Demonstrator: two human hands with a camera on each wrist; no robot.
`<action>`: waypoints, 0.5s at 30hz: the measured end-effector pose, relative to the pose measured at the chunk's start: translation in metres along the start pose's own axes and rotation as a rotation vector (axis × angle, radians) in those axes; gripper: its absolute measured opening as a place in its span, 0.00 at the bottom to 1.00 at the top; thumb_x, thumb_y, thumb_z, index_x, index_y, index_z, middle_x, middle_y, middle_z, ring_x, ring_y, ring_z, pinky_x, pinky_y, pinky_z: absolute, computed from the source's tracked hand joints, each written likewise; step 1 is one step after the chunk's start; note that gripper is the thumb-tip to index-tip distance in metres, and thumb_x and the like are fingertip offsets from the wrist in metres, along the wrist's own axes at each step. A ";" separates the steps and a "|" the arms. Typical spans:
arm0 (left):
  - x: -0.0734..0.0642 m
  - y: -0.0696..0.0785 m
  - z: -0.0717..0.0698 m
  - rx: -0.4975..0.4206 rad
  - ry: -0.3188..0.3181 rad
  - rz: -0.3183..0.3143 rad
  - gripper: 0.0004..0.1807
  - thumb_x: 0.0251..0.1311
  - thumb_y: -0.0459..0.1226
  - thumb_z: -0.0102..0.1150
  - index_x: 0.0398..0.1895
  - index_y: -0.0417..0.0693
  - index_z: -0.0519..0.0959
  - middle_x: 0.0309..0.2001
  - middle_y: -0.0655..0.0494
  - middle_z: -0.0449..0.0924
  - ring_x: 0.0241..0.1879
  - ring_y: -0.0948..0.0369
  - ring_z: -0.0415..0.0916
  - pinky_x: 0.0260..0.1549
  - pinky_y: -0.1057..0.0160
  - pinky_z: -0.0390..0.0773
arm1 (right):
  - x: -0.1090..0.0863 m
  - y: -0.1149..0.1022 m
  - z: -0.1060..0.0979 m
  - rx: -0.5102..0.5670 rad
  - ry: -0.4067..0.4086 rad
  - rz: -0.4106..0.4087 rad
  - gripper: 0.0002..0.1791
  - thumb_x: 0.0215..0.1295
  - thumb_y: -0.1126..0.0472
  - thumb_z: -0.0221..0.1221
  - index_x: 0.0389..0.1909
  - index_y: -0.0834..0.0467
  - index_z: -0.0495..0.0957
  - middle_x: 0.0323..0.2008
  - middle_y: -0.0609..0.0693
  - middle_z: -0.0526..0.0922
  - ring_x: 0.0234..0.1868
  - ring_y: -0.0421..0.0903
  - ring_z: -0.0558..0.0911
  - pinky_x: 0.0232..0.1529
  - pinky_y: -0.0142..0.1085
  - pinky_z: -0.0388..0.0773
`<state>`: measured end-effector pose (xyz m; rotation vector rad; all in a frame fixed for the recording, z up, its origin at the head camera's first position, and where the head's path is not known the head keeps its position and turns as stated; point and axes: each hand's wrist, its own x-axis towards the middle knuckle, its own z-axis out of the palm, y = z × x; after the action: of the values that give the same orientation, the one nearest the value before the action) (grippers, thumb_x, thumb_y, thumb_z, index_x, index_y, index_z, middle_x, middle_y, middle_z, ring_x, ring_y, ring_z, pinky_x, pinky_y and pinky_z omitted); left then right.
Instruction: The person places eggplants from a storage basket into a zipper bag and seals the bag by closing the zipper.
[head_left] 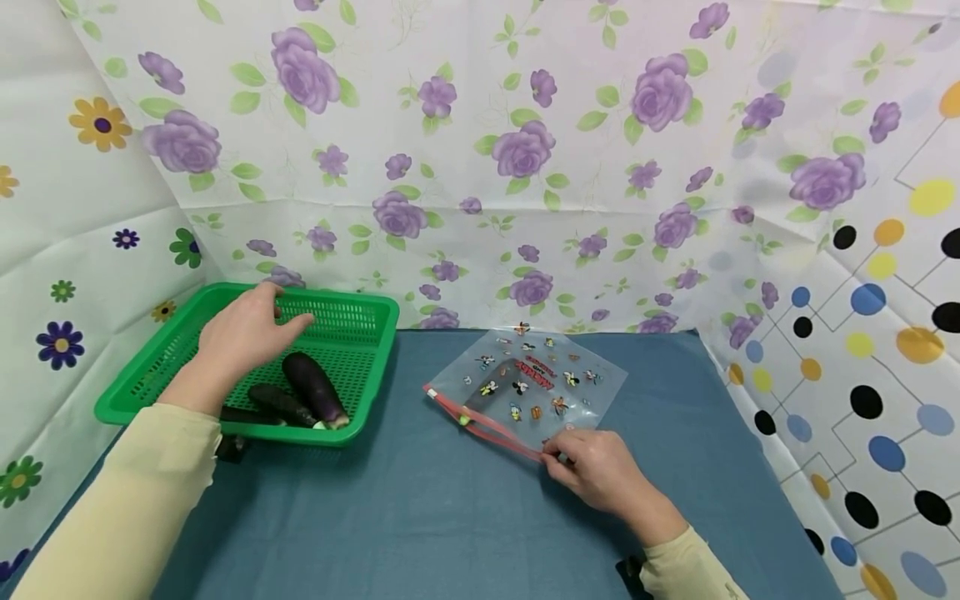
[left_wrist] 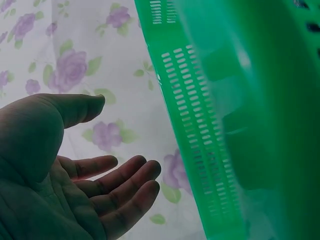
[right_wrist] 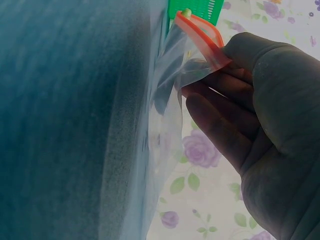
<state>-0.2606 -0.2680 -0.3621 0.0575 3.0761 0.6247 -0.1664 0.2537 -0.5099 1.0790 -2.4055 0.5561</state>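
Note:
My left hand is held over the green basket, thumb and fingers apart, with nothing in it. In the left wrist view the palm and loosely bent fingers of the left hand show beside the basket's slotted wall. A purple eggplant and a dark green cucumber lie in the basket. Another dark, long item there is partly hidden. My right hand pinches one corner of a clear zip bag by its red zip edge. A greyish patch shows through the bag; its nature is unclear.
A blue cloth covers the table. Behind it hangs a floral curtain, with a dotted sheet on the right and a flower-print sheet on the left. The basket stands close to the left side.

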 end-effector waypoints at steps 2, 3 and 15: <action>0.002 -0.005 -0.001 0.008 0.000 -0.003 0.49 0.80 0.63 0.57 0.82 0.29 0.62 0.62 0.28 0.77 0.54 0.34 0.81 0.37 0.38 0.80 | 0.000 0.000 0.000 0.000 -0.003 0.004 0.10 0.62 0.66 0.78 0.38 0.50 0.89 0.32 0.41 0.90 0.27 0.30 0.82 0.26 0.28 0.78; 0.003 -0.008 -0.002 0.013 -0.002 -0.005 0.49 0.80 0.63 0.57 0.82 0.29 0.62 0.62 0.27 0.77 0.54 0.34 0.81 0.37 0.38 0.80 | 0.000 0.000 0.000 -0.002 -0.005 0.007 0.09 0.62 0.66 0.78 0.38 0.50 0.89 0.32 0.41 0.90 0.27 0.30 0.82 0.26 0.28 0.78; 0.008 -0.032 -0.008 0.065 -0.020 -0.038 0.52 0.81 0.63 0.54 0.81 0.23 0.60 0.70 0.19 0.69 0.59 0.26 0.77 0.43 0.30 0.79 | 0.000 0.000 0.000 -0.005 -0.016 0.014 0.09 0.63 0.65 0.78 0.38 0.50 0.89 0.32 0.40 0.90 0.27 0.30 0.82 0.26 0.29 0.78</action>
<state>-0.2694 -0.2998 -0.3673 0.0052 3.0699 0.5187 -0.1658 0.2540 -0.5097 1.0698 -2.4288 0.5476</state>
